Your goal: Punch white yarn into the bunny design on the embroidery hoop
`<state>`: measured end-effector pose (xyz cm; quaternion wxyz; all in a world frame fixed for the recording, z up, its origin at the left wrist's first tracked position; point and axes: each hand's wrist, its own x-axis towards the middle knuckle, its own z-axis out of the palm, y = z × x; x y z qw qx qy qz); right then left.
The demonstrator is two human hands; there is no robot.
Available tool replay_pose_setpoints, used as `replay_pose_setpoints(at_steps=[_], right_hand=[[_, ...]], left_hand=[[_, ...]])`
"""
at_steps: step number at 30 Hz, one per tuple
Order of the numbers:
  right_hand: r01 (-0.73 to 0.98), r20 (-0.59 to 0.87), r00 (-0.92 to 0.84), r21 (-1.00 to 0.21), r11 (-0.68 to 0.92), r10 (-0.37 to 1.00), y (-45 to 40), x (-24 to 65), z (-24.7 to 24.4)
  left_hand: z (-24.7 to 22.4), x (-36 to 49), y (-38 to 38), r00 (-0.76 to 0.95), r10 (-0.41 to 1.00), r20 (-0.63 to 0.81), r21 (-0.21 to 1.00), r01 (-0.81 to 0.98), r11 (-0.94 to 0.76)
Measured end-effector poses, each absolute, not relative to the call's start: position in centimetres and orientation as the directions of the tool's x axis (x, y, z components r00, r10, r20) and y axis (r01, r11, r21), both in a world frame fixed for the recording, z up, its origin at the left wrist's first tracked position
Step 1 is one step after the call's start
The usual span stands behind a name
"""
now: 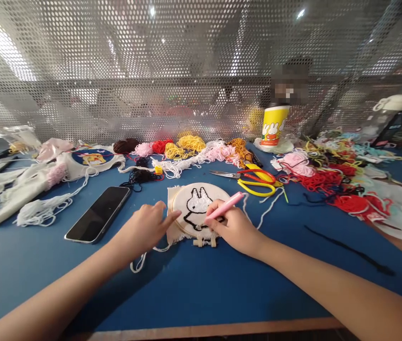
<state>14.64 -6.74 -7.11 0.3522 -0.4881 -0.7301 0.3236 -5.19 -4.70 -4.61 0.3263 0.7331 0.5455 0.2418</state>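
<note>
An embroidery hoop (212, 187) with white cloth lies on the blue table, its wooden screw clamp (204, 242) towards me. On the cloth is a rabbit outlined in black yarn (197, 203), with white yarn loops over its head. My left hand (147, 229) grips the hoop's left side, the thumb laid over the rim; its other fingers are partly hidden. In my right hand (234, 227) is a pink punch needle (226, 204), held like a pen, slanting up to the right. Its tip, over the rabbit's body, is hidden by my fingers. White yarn (267, 208) trails right of the hoop.
Left of the hoop lies a black phone (97, 215). Behind are scissors with red and yellow handles (258, 182) and yellow yarn (191, 143). A yellow rabbit-print cup (275, 125) stands before a perforated metal screen (187, 66). Red yarn (355, 206) and a black strand (350, 248) lie right.
</note>
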Motion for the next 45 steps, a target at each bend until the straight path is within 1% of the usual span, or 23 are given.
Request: replay_pose_setpoints(at_steps=[1,3,4,5,6,9,11,17,19,21,22,24,25,26,27,28,29,30,32,34,38,42,45], right_hand=[[0.501,0.190,-0.275,-0.809,0.309,0.943,-6.7,14.6,-6.9],[0.529,0.180,-0.277,-0.791,0.306,0.944,-6.6,14.4,-6.6],[0.544,0.173,-0.279,-0.782,0.304,0.944,-6.4,14.4,-6.5],[0.561,0.165,-0.283,-0.771,0.302,0.945,-6.3,14.3,-6.3],[0.580,0.157,-0.285,-0.758,0.300,0.946,-6.0,14.3,-6.2],[0.641,0.127,-0.300,-0.707,0.298,0.946,-5.4,14.5,-6.0],[0.684,0.109,-0.325,-0.659,0.313,0.939,-5.1,14.7,-6.0],[0.805,0.074,-0.392,-0.455,0.380,0.917,-5.7,14.7,-5.4],[0.824,0.047,-0.407,-0.413,0.389,0.912,-6.1,14.5,-4.6],[0.822,0.008,-0.432,-0.407,0.398,0.902,-6.5,14.8,-3.5],[0.807,-0.028,-0.465,-0.423,0.411,0.885,-6.5,15.3,-2.9],[0.763,-0.110,-0.547,-0.474,0.439,0.830,-6.0,16.9,-1.7],[0.713,-0.178,-0.625,-0.527,0.462,0.761,-5.5,18.1,-1.3],[0.718,-0.163,-0.612,-0.525,0.458,0.774,-4.8,19.4,-1.1],[0.776,-0.068,-0.504,-0.473,0.417,0.861,-3.9,20.8,-1.1],[0.856,0.077,-0.327,-0.397,0.330,0.942,-3.0,22.1,-1.4],[0.895,0.143,-0.233,-0.355,0.269,0.962,-2.0,23.4,-2.0],[0.920,0.174,-0.173,-0.322,0.222,0.970,-1.1,24.5,-2.7],[0.955,0.186,-0.101,-0.256,0.148,0.977,0.3,26.0,-4.6],[0.972,0.164,-0.078,-0.209,0.112,0.983,1.3,26.6,-6.4],[0.988,0.130,-0.028,-0.150,0.047,0.991,1.9,26.4,-7.9],[0.988,0.131,0.046,-0.151,-0.026,0.990,1.4,26.9,-6.9],[0.979,0.104,0.054,-0.199,-0.032,0.993,-0.2,27.7,-5.6]], left_hand=[[-4.2,-5.1,-4.7,0.302,0.951,0.059,0.677,0.688,-0.261],[-3.4,-4.5,-4.7,0.412,0.905,0.102,0.493,0.770,-0.406],[-3.0,-4.0,-4.7,0.490,0.865,0.105,0.419,0.767,-0.486],[-2.6,-3.4,-4.7,0.558,0.824,0.094,0.392,0.740,-0.546],[-2.3,-2.8,-4.6,0.599,0.797,0.083,0.406,0.710,-0.576],[-1.6,-1.0,-4.3,0.683,0.730,0.025,0.515,0.617,-0.595],[-1.5,-0.3,-3.9,0.718,0.696,-0.012,0.547,0.588,-0.596],[-1.4,0.5,-3.0,0.742,0.671,0.004,0.435,0.603,-0.669],[-1.4,0.6,-2.9,0.736,0.677,0.016,0.421,0.609,-0.672],[-1.4,0.8,-2.8,0.726,0.688,0.025,0.415,0.618,-0.668],[-1.4,0.8,-2.8,0.720,0.693,0.028,0.414,0.623,-0.664],[-1.5,0.8,-2.7,0.705,0.709,0.027,0.420,0.635,-0.648],[-1.6,0.7,-2.7,0.695,0.718,0.024,0.427,0.642,-0.636],[-1.7,0.6,-2.7,0.685,0.729,0.020,0.437,0.649,-0.622],[-1.9,0.5,-2.6,0.674,0.738,0.016,0.449,0.655,-0.608],[-2.1,0.4,-2.6,0.664,0.747,0.012,0.462,0.659,-0.593],[-2.2,0.3,-2.5,0.655,0.756,0.009,0.475,0.662,-0.579],[-2.4,0.2,-2.4,0.645,0.764,0.007,0.487,0.665,-0.566],[-2.6,0.1,-2.3,0.630,0.776,0.004,0.508,0.668,-0.544],[-2.7,0.0,-2.2,0.617,0.787,0.003,0.525,0.669,-0.526],[-2.7,-0.1,-2.3,0.591,0.807,0.006,0.553,0.670,-0.495],[-2.7,-0.1,-2.3,0.571,0.821,0.000,0.568,0.675,-0.470],[-2.7,-0.1,-2.3,0.562,0.827,0.004,0.575,0.676,-0.462]])
